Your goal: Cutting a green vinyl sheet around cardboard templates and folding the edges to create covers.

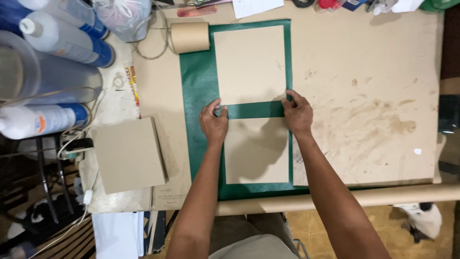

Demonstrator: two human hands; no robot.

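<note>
A dark green sheet (199, 81) lies flat on the brown worktable (364, 86). Two tan cardboard panels rest on it: a far panel (249, 62) and a near panel (256, 153), with a green strip showing between them. My left hand (213, 122) presses on the near panel's far left corner, fingers bent. My right hand (297, 114) rests at its far right corner, fingertips touching the edge of the far panel. Neither hand grips anything.
A brown paper roll (189, 37) sits at the green sheet's far left corner. A stack of cardboard (129, 153) lies to the left. Large plastic bottles (52, 48) lie at far left. A long cardboard tube (373, 195) runs along the table's near edge.
</note>
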